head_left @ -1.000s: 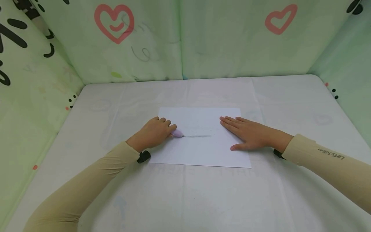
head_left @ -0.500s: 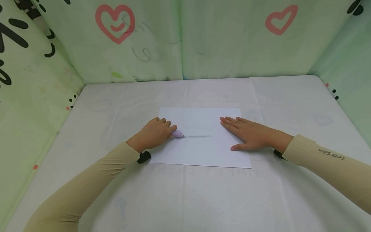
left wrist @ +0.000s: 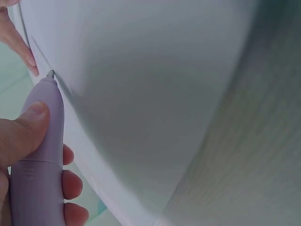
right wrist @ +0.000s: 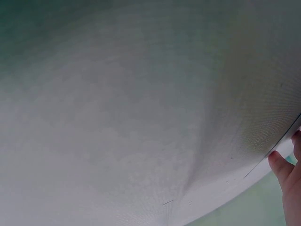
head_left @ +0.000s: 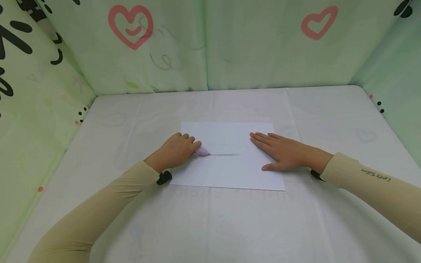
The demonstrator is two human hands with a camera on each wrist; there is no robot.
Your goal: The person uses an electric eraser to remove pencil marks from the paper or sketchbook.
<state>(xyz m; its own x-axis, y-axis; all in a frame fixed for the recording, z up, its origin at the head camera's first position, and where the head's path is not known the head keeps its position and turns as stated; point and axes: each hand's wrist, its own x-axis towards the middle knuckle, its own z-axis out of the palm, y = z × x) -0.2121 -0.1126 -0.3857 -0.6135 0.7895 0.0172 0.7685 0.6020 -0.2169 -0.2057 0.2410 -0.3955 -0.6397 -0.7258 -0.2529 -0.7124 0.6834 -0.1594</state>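
A white sheet of paper [head_left: 227, 173] lies on the table, with a faint grey pencil-like streak [head_left: 227, 155] across its middle. My left hand [head_left: 174, 149] grips a thick lilac pen-shaped tool [left wrist: 37, 188], its thumb along one side and fingers curled round the other. The tool's short grey tip [left wrist: 51, 74] meets the paper at the streak's left end. Flat on the sheet's right part rests my right hand [head_left: 284, 151], fingers straight and thumb spread. Only that hand's thumb and part of a finger [right wrist: 282, 169] show in the right wrist view.
A white cloth [head_left: 210, 223] covers the table. Pale green fabric walls [head_left: 250, 54] with printed hearts and black marks enclose its back and sides. Each wrist wears a black band device [head_left: 163, 178], seen below the sleeve cuff.
My left hand and the lilac tool have shifted very slightly to the right along the streak. The right hand and the paper stay in place.
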